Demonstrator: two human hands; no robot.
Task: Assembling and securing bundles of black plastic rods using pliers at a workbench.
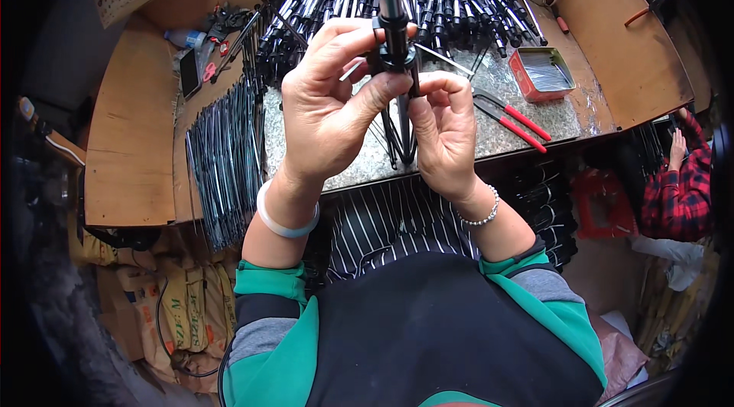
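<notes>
Head view: nearest is a dark apron (428, 330), then striped cloth (382, 231) at the table's (566, 120) front edge. Above that edge the left hand (325, 101), a white bangle (284, 225) on its wrist, is clamped round an upright black shaft (394, 36) between thumb and fingers. The right hand (446, 132), wearing a beaded bracelet (490, 208), has thumb and index finger bent close together against the shaft's lower right side; I cannot tell whether they grip anything. Right of the hands lie red-handled pliers (524, 136), with a red tin (522, 74) of thin metal pieces behind. Far right are a co-worker's hand (677, 149) and plaid sleeve (673, 201). On the left lies a bundle of dark rods (229, 162), and past it scissors (209, 71), a phone (190, 73) and a bottle (183, 38). A heap of similar shafts (451, 9) fills the back.
</notes>
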